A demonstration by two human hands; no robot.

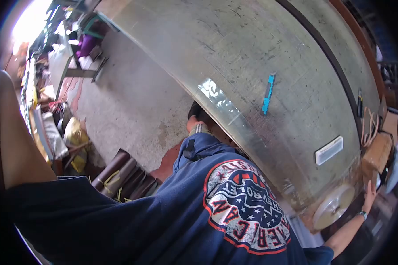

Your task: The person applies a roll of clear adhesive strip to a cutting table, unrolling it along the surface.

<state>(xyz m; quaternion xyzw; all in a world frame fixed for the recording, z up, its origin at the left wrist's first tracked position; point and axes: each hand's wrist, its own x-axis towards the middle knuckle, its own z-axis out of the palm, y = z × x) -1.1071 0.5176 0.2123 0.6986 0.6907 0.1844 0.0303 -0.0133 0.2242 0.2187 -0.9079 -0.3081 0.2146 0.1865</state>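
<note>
My right hand (369, 196), with a watch (363, 215) on the wrist, reaches out at the far right. Its fingers are stretched along the near end of a brown box (377, 149) beside the table's right end. Just left of that hand lies a large round pale disc (334, 206), like a flat roll or spool. At the left edge my left arm (24, 145) is raised, its hand outside the picture. A white rectangular block (329, 151) and a blue strip-shaped tool (268, 94) lie on the worn grey-green tabletop (199, 48).
A loop of tan cord (369, 128) and a dark-handled tool (360, 104) are near the far right edge. A dark strip (327, 48) runs across the table. Brown rolls (121, 174) lie on the floor by my left side, with bags (76, 132) and a bench (82, 73) beyond.
</note>
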